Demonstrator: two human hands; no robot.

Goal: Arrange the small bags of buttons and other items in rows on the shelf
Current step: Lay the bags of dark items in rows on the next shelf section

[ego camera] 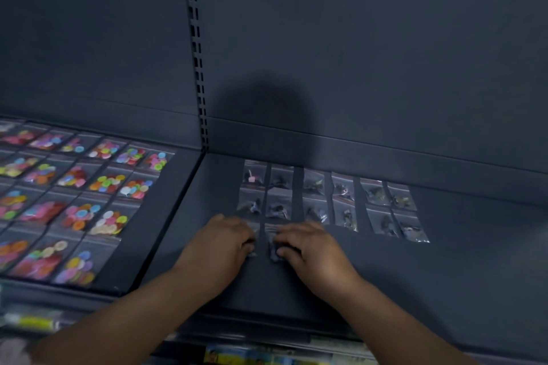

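A dark grey shelf (444, 275) stands before me, with a plain back panel (355, 38) of the same colour and a slotted post (195, 47) that divides it in two sections. A round shadow (267, 109) falls on the panel near the middle.

At 9 o'clock, on the left section, the button bags (77, 187) lie flat in close rows, each with bright buttons of many colours. At 3 o'clock, on the right section, the small clear bags (341, 201) with dark items lie in two rows against the back, in pairs with narrow gaps between.

At 6 o'clock both bare arms reach onto the right section, where a third row begins. The right hand (311, 252) grasps the front bag (272, 232) between thumb and bent fingers, just below the second row. The left hand (225, 243) lies just beside it, palm down, fingertips on another bag (253, 228) that is mostly hidden; I cannot tell if it pinches or only presses.

Under the shelf edge, at 7 o'clock, blurred printed packs (237, 357) show.
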